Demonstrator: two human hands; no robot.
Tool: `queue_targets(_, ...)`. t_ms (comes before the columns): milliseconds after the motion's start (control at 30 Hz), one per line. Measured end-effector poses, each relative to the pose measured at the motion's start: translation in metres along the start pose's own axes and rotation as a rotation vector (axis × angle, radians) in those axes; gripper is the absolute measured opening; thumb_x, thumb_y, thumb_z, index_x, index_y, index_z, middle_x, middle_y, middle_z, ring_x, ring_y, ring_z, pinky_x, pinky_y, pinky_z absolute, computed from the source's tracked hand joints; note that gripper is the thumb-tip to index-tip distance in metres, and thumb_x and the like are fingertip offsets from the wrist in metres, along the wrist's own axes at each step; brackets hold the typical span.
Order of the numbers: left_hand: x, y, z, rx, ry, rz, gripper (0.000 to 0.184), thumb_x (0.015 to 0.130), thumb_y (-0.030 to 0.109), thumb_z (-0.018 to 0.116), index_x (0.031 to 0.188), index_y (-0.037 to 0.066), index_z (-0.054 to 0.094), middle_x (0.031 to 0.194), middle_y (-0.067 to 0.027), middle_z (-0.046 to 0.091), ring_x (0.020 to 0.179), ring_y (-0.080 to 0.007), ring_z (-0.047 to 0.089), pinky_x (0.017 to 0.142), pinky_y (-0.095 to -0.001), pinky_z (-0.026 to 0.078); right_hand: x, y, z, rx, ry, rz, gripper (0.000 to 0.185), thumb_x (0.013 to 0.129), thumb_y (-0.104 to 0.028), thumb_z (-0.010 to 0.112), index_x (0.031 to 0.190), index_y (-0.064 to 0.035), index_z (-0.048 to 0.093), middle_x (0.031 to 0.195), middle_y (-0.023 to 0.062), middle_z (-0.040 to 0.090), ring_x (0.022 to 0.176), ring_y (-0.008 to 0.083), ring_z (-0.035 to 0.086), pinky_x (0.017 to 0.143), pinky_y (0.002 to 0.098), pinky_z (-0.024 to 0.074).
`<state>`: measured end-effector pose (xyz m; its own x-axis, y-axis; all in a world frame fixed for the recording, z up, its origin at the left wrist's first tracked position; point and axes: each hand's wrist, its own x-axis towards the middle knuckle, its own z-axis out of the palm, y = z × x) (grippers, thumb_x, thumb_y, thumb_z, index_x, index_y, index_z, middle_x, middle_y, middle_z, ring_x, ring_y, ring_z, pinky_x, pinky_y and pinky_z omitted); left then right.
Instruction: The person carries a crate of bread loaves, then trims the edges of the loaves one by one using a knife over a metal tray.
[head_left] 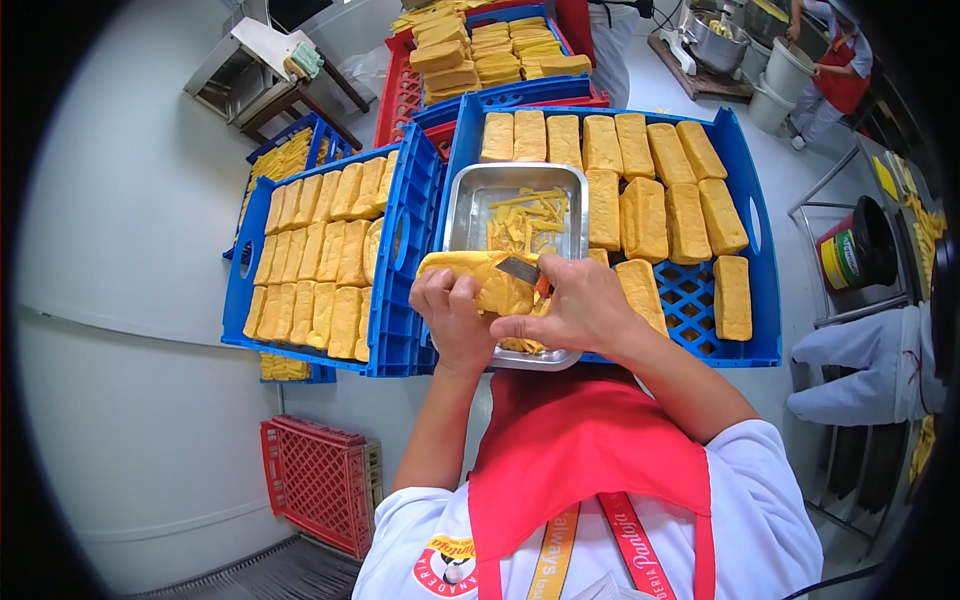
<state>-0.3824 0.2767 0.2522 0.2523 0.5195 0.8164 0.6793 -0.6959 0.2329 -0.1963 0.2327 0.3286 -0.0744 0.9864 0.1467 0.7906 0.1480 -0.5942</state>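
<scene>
My left hand (455, 318) grips a yellow loaf (488, 282) that looks like bread, holding it over a metal tray (467, 205). In my right hand (590, 308) is a knife (519, 269), with a bit of orange showing at its handle. The wide blade lies against the loaf's upper side near its right end, and my right thumb reaches under that end. Yellow trimmings (528, 222) lie in the tray below. The tray rests on a blue crate (752, 130) with rows of similar loaves (645, 220).
A second blue crate (398, 225) packed with loaves tilts at the left. More loaves (490, 48) are stacked behind. A red crate (312, 475) stands on the floor, lower left. At the right are a black bucket (862, 245), another person's legs (855, 370) and a co-worker (835, 65).
</scene>
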Motion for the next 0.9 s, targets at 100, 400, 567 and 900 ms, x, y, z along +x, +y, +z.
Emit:
queue_targets(100, 0.001, -0.001, -0.001, 0.014, -0.021, 0.027, 0.043, 0.075, 0.023, 0.076, 0.108, 0.009, 0.051, 0.110, -0.0134, 0.047, 0.107, -0.0357, 0.047, 0.096, -0.0517, 0.038, -0.001, 0.004, 0.006, -0.003, 0.026, -0.040, 0.080, 0.067, -0.081, 0.071, 0.063, -0.0012, 0.061, 0.055, 0.0157, 0.059, 0.055, 0.0332, 0.064, 0.054, 0.0428, 0.0504)
queue_targets(400, 0.014, -0.006, -0.004, 0.028, -0.113, -0.044, 0.048, 0.073, 0.014, 0.079, 0.112, 0.009, 0.052, 0.112, -0.0125, 0.052, 0.108, -0.0335, 0.052, 0.095, -0.0496, 0.039, -0.009, 0.002, 0.007, -0.133, -0.137, -0.047, 0.076, 0.080, -0.079, 0.058, 0.071, -0.0036, 0.068, 0.061, 0.0188, 0.064, 0.062, 0.0345, 0.069, 0.058, 0.0453, 0.0527)
queue_targets(567, 0.044, -0.007, -0.015, -0.834, 0.033, -0.828, 0.055, 0.088, 0.021, 0.079, 0.127, 0.002, 0.046, 0.120, -0.0139, 0.060, 0.106, -0.0225, 0.065, 0.084, -0.0381, 0.057, -0.012, 0.012, -0.016, -0.039, -0.225, -0.053, 0.075, 0.075, -0.079, 0.064, 0.073, -0.0043, 0.067, 0.064, 0.0172, 0.064, 0.067, 0.0350, 0.069, 0.062, 0.0462, 0.0517)
queue_targets(900, 0.039, -0.001, -0.013, -1.759, -0.112, -1.573, 0.053, 0.087, 0.038, 0.075, 0.130, 0.011, 0.057, 0.117, -0.0071, 0.068, 0.107, -0.0249, 0.068, 0.088, -0.0415, 0.060, -0.011, 0.022, 0.000, 0.112, 0.065, -0.103, 0.051, 0.095, -0.048, 0.061, 0.069, -0.0047, 0.059, 0.065, 0.0164, 0.060, 0.062, 0.0372, 0.063, 0.057, 0.0474, 0.0471)
